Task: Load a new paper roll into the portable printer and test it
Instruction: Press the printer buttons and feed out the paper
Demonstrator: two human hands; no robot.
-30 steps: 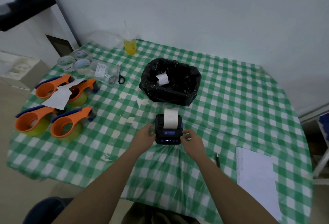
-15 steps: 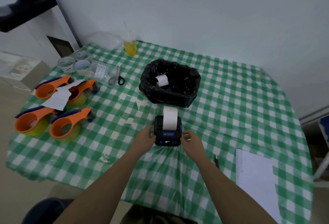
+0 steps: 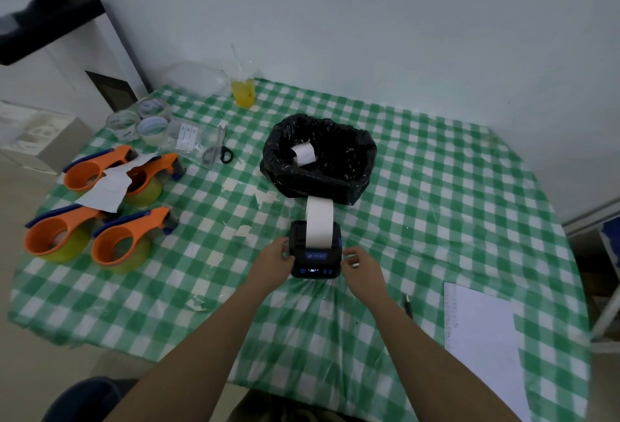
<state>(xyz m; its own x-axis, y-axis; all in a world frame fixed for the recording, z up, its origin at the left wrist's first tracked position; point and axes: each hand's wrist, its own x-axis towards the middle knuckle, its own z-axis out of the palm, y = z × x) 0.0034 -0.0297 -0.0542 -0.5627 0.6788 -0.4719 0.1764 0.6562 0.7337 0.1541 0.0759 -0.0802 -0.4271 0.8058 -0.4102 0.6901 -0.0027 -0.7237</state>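
The small black portable printer [image 3: 315,262] sits on the green checked tablecloth [image 3: 436,213], its lid shut and small lights showing on its front panel. A white paper strip [image 3: 319,222] comes out of its top and lies away from me toward the black bag. My left hand [image 3: 273,259] grips the printer's left side. My right hand [image 3: 360,269] touches its right side with fingers curled near the corner. A used paper roll [image 3: 303,152] lies inside the black bin bag [image 3: 318,160].
Several orange tape dispensers [image 3: 117,240] stand at the left, with tape rolls [image 3: 152,126], scissors [image 3: 223,152] and a yellow drink cup [image 3: 243,92] behind them. A white sheet [image 3: 483,341] and a pen [image 3: 407,304] lie at the right. Torn paper scraps dot the cloth.
The paper strip has grown longer out of the printer, reaching further toward the bag. Both hands have stayed at the printer's sides.
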